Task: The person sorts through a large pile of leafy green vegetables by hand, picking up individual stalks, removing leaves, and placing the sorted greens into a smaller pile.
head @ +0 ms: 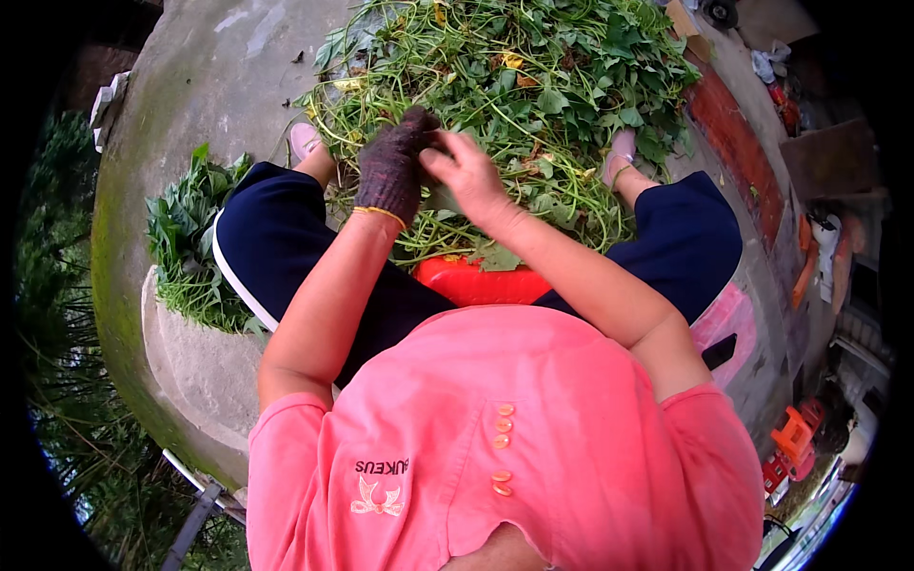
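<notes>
A large heap of leafy green vines, with some yellowed leaves, spreads over the concrete between and beyond my feet. My left hand wears a dark knitted glove with a yellow cuff edge and is closed around some green stems at the near left part of the heap. Touching or nearly touching its fingertips, my bare right hand has its thumb and fingers bent towards each other; whether anything thin is between them cannot be told. Beside my left knee lies a smaller bunch of leafy stems.
A red plastic thing is between my thighs. A dark phone lies on pink material beside my right leg. Reddish board, cardboard and an orange toy are at the right. Greenery borders the concrete at the left.
</notes>
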The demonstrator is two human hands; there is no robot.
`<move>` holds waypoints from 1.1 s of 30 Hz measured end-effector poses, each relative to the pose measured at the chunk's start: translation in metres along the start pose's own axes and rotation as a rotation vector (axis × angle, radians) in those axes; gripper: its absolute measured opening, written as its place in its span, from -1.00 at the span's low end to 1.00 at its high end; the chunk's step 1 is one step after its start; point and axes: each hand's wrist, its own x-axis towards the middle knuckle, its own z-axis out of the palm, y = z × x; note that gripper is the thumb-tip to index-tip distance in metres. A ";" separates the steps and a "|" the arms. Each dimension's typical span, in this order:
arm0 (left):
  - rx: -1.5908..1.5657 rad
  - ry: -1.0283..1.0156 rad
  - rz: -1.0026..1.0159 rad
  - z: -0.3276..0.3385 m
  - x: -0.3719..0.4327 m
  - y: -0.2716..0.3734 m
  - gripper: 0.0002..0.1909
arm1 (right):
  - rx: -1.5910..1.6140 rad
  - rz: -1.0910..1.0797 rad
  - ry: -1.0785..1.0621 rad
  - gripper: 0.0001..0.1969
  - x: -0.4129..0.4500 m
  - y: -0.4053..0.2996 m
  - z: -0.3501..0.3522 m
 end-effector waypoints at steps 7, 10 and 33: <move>-0.061 -0.099 0.323 -0.018 -0.007 0.017 -0.74 | 0.455 0.178 -0.288 -0.74 0.026 -0.017 0.025; 0.045 -0.356 0.173 -0.023 -0.005 0.057 -0.66 | 0.734 0.173 -0.482 -0.72 0.035 -0.042 0.019; 0.184 0.182 -0.393 -0.041 0.101 0.064 -0.65 | 0.063 0.161 -0.824 -0.79 0.231 0.092 0.005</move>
